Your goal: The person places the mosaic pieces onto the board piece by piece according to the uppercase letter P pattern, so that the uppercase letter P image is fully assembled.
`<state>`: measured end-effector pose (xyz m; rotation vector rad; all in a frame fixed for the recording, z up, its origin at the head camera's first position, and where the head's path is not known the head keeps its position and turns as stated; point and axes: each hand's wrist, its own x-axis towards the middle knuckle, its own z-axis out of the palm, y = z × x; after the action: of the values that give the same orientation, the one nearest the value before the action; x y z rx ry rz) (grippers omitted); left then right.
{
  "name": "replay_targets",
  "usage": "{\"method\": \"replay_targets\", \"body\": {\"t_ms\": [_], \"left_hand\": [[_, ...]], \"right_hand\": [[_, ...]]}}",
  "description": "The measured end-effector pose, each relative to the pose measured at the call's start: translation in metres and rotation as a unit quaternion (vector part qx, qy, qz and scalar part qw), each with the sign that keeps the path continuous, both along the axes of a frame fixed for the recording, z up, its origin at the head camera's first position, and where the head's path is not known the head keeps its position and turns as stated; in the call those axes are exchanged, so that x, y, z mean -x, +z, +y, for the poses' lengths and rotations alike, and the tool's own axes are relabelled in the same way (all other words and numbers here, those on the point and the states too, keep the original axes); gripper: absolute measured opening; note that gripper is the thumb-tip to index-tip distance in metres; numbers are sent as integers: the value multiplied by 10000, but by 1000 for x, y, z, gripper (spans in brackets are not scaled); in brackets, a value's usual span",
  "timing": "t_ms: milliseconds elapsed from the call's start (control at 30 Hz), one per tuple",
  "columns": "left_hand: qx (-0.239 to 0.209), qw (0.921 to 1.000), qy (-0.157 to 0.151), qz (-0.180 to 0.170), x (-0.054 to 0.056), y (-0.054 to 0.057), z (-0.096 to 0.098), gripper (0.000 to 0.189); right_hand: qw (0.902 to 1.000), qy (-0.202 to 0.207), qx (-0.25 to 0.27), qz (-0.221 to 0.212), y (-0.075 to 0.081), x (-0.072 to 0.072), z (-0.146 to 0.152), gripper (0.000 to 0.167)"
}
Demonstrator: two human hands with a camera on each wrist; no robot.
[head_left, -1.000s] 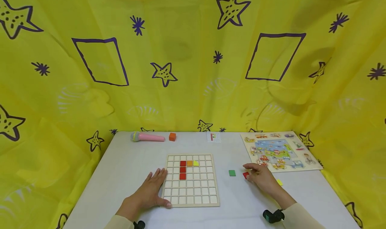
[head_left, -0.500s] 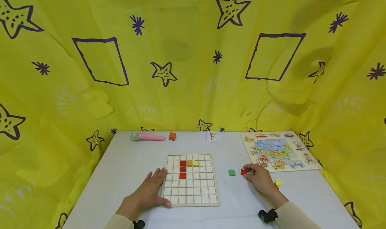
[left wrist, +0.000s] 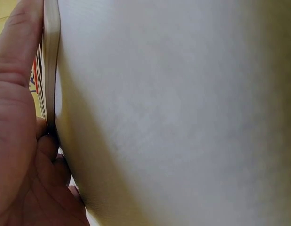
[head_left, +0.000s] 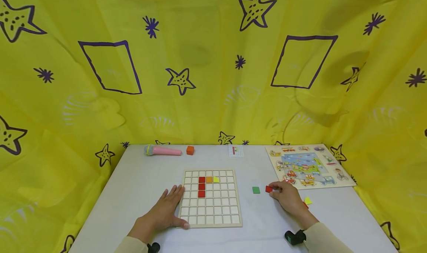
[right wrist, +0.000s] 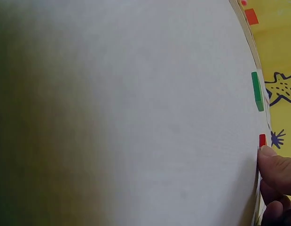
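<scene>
Starting on the left, we have a pink microphone [head_left: 164, 150] at the back of the worktop [head_left: 260, 216], an orange block [head_left: 190, 150] just beyond its tip. Nearer us, the left hand [head_left: 162, 213] lies against the grid board [head_left: 218, 210], fingers straight and spread along its left edge, thumb on the near corner: a steadying touch, we'd say, rather than a grasp. Inside, three red tiles [head_left: 201, 186] make a column, an orange tile [head_left: 209, 179] and a yellow tile [head_left: 216, 179] running right from the top one. Behind sits a small card [head_left: 235, 151], its pattern too tiny for us to read.

Over to the right: bare worktop, then a green tile [head_left: 256, 190], and here's the action! The right hand [head_left: 288, 199] has a loose red tile [head_left: 268, 189] pinched between thumb and fingers, near the green one; lifted or resting, we can't tell. We read the step as picking up or lining up that piece. If it's board-bound, the move calls for a firm pinch, clearance over the green tile and the rim, and the board held steady. Room leftward looks good; behind the knuckles, the puzzle board [head_left: 347, 182] crowds us, and a loose yellow piece [head_left: 308, 200] and a half-hidden red piece [head_left: 305, 205] lie beside the wrist.
</scene>
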<state>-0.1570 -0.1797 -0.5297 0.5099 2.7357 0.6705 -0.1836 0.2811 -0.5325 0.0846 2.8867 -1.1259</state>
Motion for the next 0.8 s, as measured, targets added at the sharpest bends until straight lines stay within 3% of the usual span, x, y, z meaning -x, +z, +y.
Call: {"method": "replay_targets", "body": {"t_ms": [267, 500, 800], "left_hand": [[-26, 10000, -42, -28, 0, 1, 0, 134], [-16, 10000, -1, -46, 0, 1, 0, 134], [-9, 10000, -63, 7, 0, 2, -1, 135]], "right_hand": [[9999, 3, 166, 48, 6, 0, -1, 27], [9970, -80, 768, 105, 9, 3, -6, 29], [9755, -520, 2137, -47, 2, 8, -14, 32]]}}
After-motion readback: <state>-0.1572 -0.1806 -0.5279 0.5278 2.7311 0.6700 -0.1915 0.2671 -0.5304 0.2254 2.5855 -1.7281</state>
